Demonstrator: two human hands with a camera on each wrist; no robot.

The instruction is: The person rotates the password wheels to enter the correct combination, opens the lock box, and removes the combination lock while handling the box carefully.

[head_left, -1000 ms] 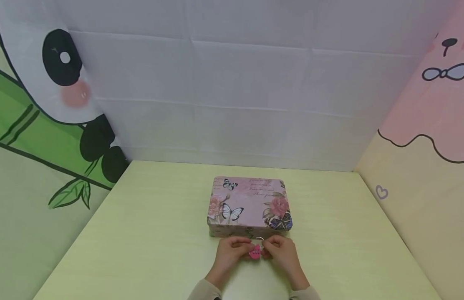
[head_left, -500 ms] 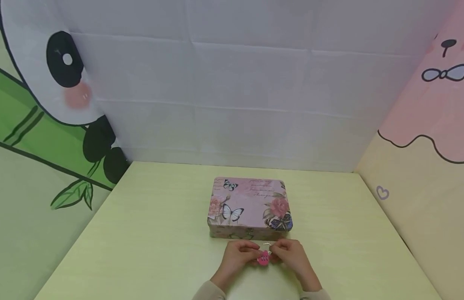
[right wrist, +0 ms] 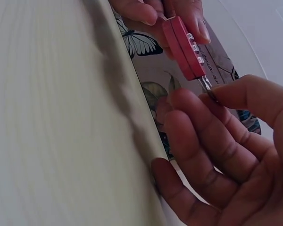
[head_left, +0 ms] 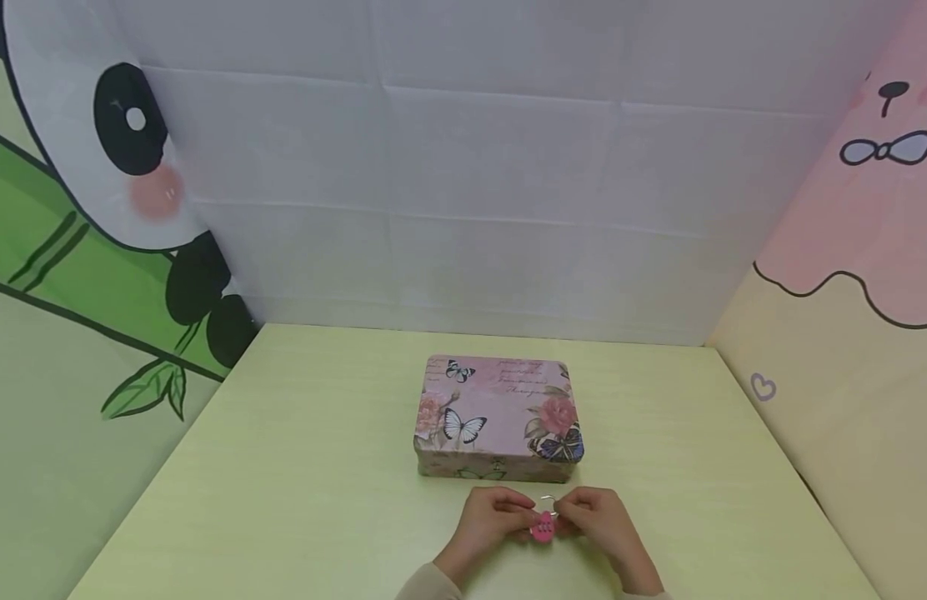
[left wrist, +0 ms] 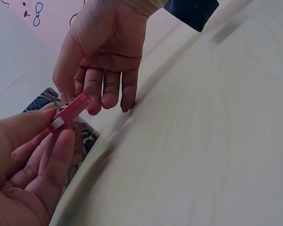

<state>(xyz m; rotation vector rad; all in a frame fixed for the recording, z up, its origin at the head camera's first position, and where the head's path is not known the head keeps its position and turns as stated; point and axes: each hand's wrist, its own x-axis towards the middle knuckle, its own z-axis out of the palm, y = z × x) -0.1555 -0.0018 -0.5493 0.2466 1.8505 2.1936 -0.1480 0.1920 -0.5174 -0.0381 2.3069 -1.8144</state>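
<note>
A small pink combination padlock (head_left: 543, 527) is held between both hands, in front of the tin box. Its number dials show along one face in the right wrist view, where the padlock body (right wrist: 183, 49) slants. My left hand (head_left: 492, 522) pinches the body between thumb and fingers. With thumb and forefinger, my right hand (head_left: 604, 525) pinches the metal shackle (right wrist: 207, 87). In the head view the shackle's hooked end stands free above the body. The pink tin box (head_left: 493, 417), printed with butterflies and roses, lies with its lid down; a small clasp (head_left: 498, 465) is on its front.
Everything stands on a pale yellow wooden table (head_left: 298, 475). A white cloth wall (head_left: 463, 208) rises behind it. Cartoon-printed walls flank it, a panda (head_left: 133, 117) at left and a pink figure (head_left: 876, 200) at right.
Both hands have moved right and toward the person, carrying the padlock away from the box front. The grip on the body and shackle looks the same. The box has stayed put.
</note>
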